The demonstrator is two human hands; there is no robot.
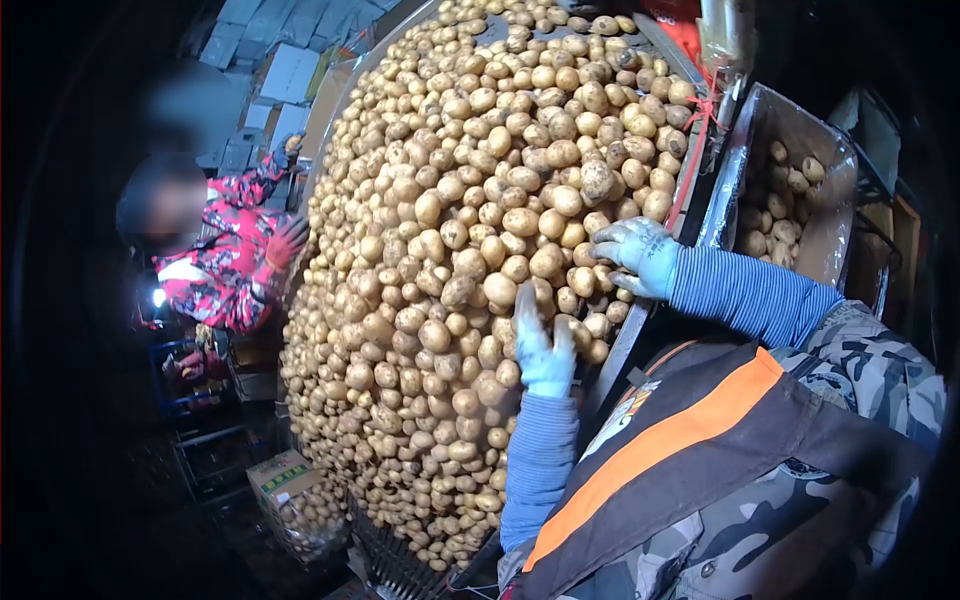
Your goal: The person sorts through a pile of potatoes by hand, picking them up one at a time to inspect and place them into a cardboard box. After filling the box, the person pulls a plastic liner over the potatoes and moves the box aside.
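A broad heap of potatoes [430, 240], some smeared with soil, covers the sorting table in front of me. My left hand [545, 348], in a pale glove, rests at the near side of the heap with its fingers stretched out among the potatoes. Farther up the same edge, my right hand [638, 258] is in a patterned pale glove. Its fingers are spread and slightly bent over potatoes by the table's rim, and I see none lifted in it. Some fingertips of both hands are partly hidden.
A plastic-lined box [825, 240] holding potatoes stands to my right. Across the table a person in a red patterned jacket [235, 240] has a gloved hand at the heap's edge. A carton [280, 470] with bagged potatoes sits lower left. White boxes [288, 75] are stacked behind.
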